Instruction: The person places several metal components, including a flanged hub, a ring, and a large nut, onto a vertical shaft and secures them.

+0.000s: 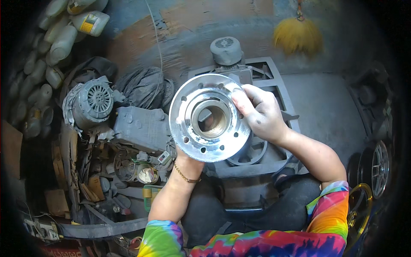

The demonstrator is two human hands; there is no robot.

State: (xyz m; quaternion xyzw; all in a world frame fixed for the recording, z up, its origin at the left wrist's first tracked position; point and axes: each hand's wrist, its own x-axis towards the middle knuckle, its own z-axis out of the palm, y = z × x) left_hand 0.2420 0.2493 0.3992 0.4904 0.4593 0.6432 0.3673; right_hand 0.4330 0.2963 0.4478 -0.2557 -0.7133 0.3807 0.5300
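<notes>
A shiny metal wheel hub [180, 122], round and flanged with a ring of bolt holes, is held up before me with its face toward the camera. My right hand [263, 112] grips its right rim, thumb on the face and the other fingers around the edge. The skin there is coated in grey dust. From below, my left hand [191, 159] supports the hub. Most of that hand is hidden behind the metal, and some skin shows through the centre bore. Beneath the hub stands a grey machine frame [278, 92], partly covered by it.
A grey motor [226, 50] tops the frame. Another dusty motor [95, 100] and a grey box-shaped housing [141, 126] sit to the left, among clutter. Plastic bottles [63, 43] hang at upper left. A yellow broom head [298, 36] hangs at the back; wheel rims [380, 169] stand at right.
</notes>
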